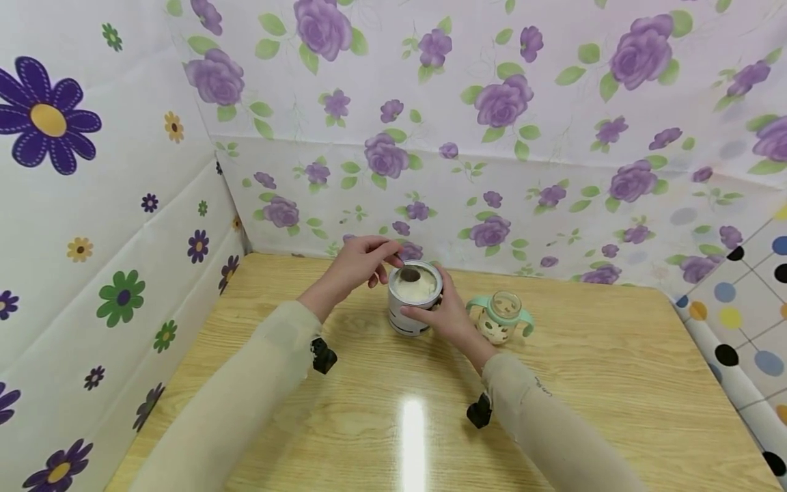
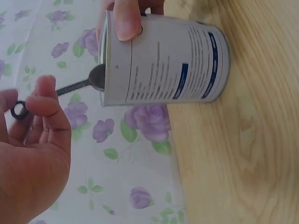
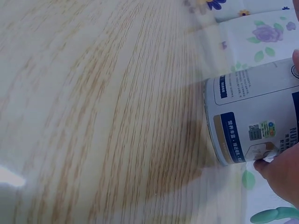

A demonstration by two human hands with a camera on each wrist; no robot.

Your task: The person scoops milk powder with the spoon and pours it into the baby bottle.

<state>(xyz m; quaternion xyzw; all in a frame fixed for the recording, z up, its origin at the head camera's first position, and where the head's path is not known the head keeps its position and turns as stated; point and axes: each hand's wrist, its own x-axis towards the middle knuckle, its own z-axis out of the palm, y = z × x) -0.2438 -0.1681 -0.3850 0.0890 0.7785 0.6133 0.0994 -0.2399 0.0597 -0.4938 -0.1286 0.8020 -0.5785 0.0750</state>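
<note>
A white can (image 1: 406,316) stands on the wooden table, its top off, with pale powder (image 1: 421,291) inside. My right hand (image 1: 451,313) grips it round the side near the rim. Between thumb and fingers my left hand (image 1: 364,262) pinches the ring end of a dark measuring spoon (image 2: 96,77). The spoon's bowl is at the can's mouth, partly behind the rim in the left wrist view. Whether the bowl holds powder cannot be told. Printed labels cover the can's side (image 3: 254,112) in the right wrist view, where part of my right hand shows too.
Just right of the can, beside my right wrist, stands a baby bottle (image 1: 504,307) with mint green handles and no cap. Flower-printed cloth (image 1: 381,191) rises behind the table (image 1: 590,383), close to the can. More printed cloth stands at both sides.
</note>
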